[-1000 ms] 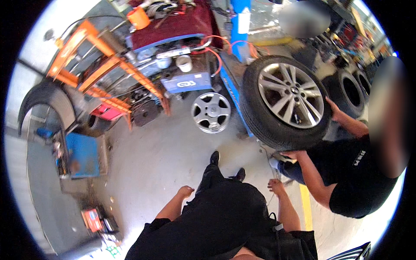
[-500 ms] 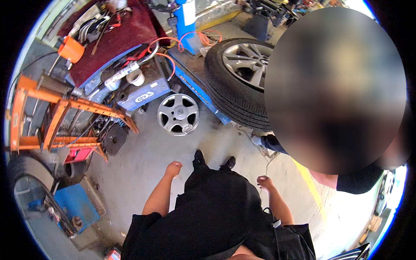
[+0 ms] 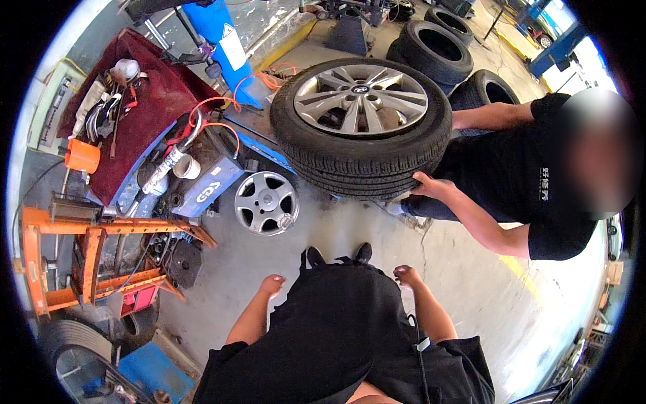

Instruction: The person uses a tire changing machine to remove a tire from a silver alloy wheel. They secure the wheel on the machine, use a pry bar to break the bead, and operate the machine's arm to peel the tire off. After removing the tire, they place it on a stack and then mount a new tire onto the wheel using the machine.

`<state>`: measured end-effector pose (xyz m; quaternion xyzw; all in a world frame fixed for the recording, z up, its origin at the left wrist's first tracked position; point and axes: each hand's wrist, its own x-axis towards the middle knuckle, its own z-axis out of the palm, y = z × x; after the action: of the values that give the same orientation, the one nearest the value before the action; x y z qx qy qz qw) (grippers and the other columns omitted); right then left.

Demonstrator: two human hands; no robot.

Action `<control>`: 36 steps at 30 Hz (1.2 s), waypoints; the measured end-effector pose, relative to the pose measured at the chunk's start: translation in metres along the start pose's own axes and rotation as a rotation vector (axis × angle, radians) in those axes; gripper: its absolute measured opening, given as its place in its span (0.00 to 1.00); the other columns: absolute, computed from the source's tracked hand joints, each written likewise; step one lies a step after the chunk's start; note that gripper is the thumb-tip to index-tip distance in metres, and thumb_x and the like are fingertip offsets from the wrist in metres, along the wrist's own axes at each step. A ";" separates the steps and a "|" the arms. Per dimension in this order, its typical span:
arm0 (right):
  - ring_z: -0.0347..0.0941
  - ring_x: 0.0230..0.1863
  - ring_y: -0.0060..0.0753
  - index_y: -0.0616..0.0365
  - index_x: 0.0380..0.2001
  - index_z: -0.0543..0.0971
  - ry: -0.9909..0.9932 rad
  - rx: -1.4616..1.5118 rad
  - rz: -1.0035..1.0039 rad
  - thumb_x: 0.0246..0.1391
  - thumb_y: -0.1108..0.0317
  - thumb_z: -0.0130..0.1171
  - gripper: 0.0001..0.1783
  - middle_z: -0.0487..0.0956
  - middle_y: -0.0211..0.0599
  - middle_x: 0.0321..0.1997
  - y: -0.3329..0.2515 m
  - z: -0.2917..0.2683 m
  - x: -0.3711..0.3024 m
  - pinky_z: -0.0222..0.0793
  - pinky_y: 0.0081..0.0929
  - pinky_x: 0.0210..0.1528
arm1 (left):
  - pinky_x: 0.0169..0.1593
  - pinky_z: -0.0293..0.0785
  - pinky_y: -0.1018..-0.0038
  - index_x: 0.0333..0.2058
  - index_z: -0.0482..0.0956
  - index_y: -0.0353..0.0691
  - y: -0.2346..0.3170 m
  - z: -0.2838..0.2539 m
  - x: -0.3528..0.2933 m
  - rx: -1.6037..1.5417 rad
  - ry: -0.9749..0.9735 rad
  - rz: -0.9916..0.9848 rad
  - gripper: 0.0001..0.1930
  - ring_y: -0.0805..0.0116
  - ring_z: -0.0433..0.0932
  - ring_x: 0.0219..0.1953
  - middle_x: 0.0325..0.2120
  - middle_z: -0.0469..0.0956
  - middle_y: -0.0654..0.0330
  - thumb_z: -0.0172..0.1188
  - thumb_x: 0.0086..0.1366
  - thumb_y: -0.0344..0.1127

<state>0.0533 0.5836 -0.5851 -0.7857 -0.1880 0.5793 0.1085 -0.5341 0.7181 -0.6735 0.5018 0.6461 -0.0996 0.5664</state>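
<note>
My left hand (image 3: 272, 285), in front of my body on the left, is loosely curled with nothing visible in it. Opposite it, my right hand (image 3: 406, 275) is curled as well and appears to hold nothing. Both hang apart from the things around. Ahead, a tire mounted on a silver multi-spoke wheel (image 3: 363, 172) lies face up. A co-worker (image 3: 498, 168) at the right grips its near right edge with one hand; the other arm reaches toward its far right side. On the floor left of it is a bare silver five-spoke rim (image 3: 267, 202).
A blue machine (image 3: 208, 185) carries a white cup and metal tools. Behind it a dark red cloth (image 3: 145, 97) bears tools. An orange metal frame (image 3: 84, 269) stands left, a blue cylinder (image 3: 225, 50) at the back. Several loose tires (image 3: 434, 50) lie far right.
My view has swung to the right. Still held by the co-worker, the mounted wheel now shows whole, with more tires behind it. My hands have come slightly nearer my body.
</note>
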 end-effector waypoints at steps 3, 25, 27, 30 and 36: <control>0.86 0.37 0.30 0.53 0.53 0.85 0.002 -0.048 0.004 0.68 0.61 0.66 0.14 0.89 0.36 0.43 0.009 0.000 0.003 0.81 0.33 0.31 | 0.58 0.81 0.60 0.54 0.88 0.45 -0.014 -0.021 0.006 0.197 0.053 0.197 0.21 0.51 0.87 0.51 0.49 0.88 0.49 0.63 0.73 0.51; 0.88 0.38 0.32 0.60 0.50 0.84 0.005 0.006 -0.041 0.64 0.54 0.72 0.21 0.90 0.42 0.41 -0.018 -0.015 -0.011 0.83 0.36 0.43 | 0.58 0.81 0.60 0.52 0.87 0.39 0.003 0.001 -0.002 -0.076 0.073 -0.023 0.22 0.51 0.85 0.56 0.50 0.88 0.48 0.63 0.74 0.52; 0.87 0.38 0.32 0.59 0.51 0.84 -0.013 0.001 -0.034 0.66 0.55 0.70 0.20 0.90 0.41 0.42 -0.011 -0.015 -0.004 0.82 0.35 0.41 | 0.57 0.81 0.60 0.52 0.88 0.40 -0.006 0.002 -0.003 -0.085 0.075 -0.015 0.22 0.51 0.86 0.55 0.49 0.88 0.49 0.63 0.73 0.52; 0.86 0.39 0.31 0.54 0.53 0.84 -0.018 -0.053 -0.064 0.68 0.61 0.67 0.15 0.89 0.37 0.43 0.016 -0.024 0.013 0.81 0.34 0.36 | 0.41 0.82 0.64 0.51 0.87 0.42 0.008 0.005 -0.001 -0.113 0.049 -0.039 0.17 0.62 0.85 0.41 0.39 0.87 0.57 0.64 0.74 0.47; 0.85 0.39 0.30 0.53 0.53 0.84 -0.032 -0.037 -0.008 0.68 0.63 0.67 0.14 0.89 0.36 0.44 0.000 -0.013 0.006 0.80 0.34 0.35 | 0.50 0.83 0.61 0.51 0.89 0.41 -0.006 0.009 -0.007 -0.103 0.085 -0.014 0.21 0.57 0.89 0.40 0.39 0.90 0.51 0.64 0.73 0.52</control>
<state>0.0669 0.5864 -0.5863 -0.7775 -0.2034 0.5877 0.0933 -0.5337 0.7051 -0.6737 0.4713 0.6772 -0.0490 0.5629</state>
